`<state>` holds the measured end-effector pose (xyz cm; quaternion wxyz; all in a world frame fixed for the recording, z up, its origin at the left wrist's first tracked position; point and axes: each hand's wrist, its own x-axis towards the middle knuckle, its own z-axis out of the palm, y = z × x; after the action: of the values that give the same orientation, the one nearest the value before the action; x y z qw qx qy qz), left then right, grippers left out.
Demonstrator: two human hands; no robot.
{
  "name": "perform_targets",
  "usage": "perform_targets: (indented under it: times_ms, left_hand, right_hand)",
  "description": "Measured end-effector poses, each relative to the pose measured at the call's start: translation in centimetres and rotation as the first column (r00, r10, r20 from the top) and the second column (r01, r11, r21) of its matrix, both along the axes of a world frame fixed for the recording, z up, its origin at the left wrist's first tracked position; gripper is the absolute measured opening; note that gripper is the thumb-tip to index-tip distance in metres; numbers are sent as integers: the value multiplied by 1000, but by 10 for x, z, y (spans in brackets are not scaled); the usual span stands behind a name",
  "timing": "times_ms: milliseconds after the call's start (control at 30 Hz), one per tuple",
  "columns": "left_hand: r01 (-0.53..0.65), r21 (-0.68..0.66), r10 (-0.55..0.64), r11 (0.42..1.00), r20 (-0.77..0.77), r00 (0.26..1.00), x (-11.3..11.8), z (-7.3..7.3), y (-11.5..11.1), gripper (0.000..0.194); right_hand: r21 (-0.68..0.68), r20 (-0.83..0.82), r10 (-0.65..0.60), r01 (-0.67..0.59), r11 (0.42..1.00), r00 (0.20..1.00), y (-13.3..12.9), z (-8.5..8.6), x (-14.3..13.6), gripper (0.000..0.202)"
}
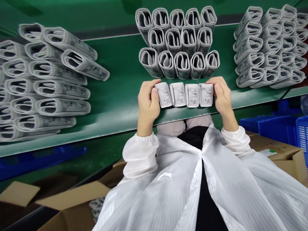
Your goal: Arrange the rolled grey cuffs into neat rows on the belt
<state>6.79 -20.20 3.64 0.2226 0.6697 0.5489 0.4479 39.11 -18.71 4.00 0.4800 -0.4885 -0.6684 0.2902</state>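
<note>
A short row of several folded printed sheets (178, 94), pale with line drawings on their faces, is on the green work surface in front of me. My left hand (149, 101) is closed on the row's left end, its thumb on the near face and a finger along the top. At the other end my right hand (221, 94) grips the last bundle in the same way. The bundles between them stand side by side with narrow gaps at places. Just beyond are stacked rows of rolled-up folded sheets (182, 65), their looped ends toward me.
More folded sheets are piled at the left (64, 88) and at the right (250, 77) of the green surface (115, 96). Below its near edge are open cardboard boxes (79, 194), another carton (276, 147) and blue plastic bins (276, 128).
</note>
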Motion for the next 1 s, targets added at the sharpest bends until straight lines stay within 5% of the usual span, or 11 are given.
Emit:
perform_targets:
  times_ms: [200, 367, 500, 567, 667, 767, 900, 1000]
  left_hand:
    - [43, 32, -43, 999, 26, 999, -3, -8, 3, 55]
    - [-17, 212, 32, 977, -70, 997, 0, -6, -1, 42]
    - [-179, 373, 186, 911, 17, 982, 31, -2, -19, 17]
    - [-199, 211, 173, 957, 133, 976, 59, -2, -31, 13]
    - [-144, -127, 177, 981, 313, 933, 100, -5, -43, 55]
    - [-31, -283, 163, 959, 458, 874, 119, -8, -49, 91]
    - [21, -339, 176, 941, 539, 823, 110, -13, -39, 115]
    - [21, -313, 187, 950, 619, 763, 90, -14, -16, 125]
  right_hand:
    - [-8, -21, 25, -25, 1000, 999, -2, -7, -1, 57]
    - [203, -39, 145, -135, 970, 989, -2, 11, 11, 29]
    - [325, 77, 116, -134, 936, 990, 58, 53, 11, 26]
    - [294, 222, 100, -165, 942, 970, 111, 70, -2, 31]
    - [149, 481, 110, -205, 967, 869, 191, 81, -29, 54]
    - [-74, 646, 201, -202, 977, 736, 235, 80, -37, 55]
    - [-314, 511, 424, -297, 902, 748, 232, 67, -8, 59]
    - [-461, 187, 381, -261, 848, 905, 206, 45, 9, 69]
